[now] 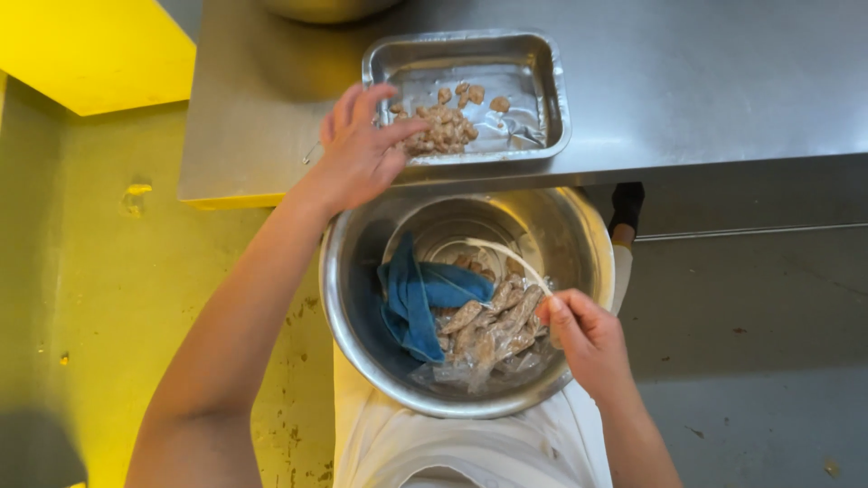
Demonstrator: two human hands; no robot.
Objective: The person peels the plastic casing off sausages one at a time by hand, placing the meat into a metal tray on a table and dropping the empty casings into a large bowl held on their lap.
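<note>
- Head view: metal tray (542,99) at 12 o'clock holds brown peeled pieces (445,126); left hand (360,149) open, fingertips on them.
- Steel bowl (357,298) at 6 o'clock: blue cloth (418,298), plastic-wrapped strips (493,330).
- Right hand (588,342) pinching the wrap at the bowl's 3 o'clock rim.

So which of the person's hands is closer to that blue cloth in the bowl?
The right hand. It rests at the bowl rim, just across the plastic-wrapped pieces from the blue cloth. The left hand is up on the counter, at the metal tray.
</note>
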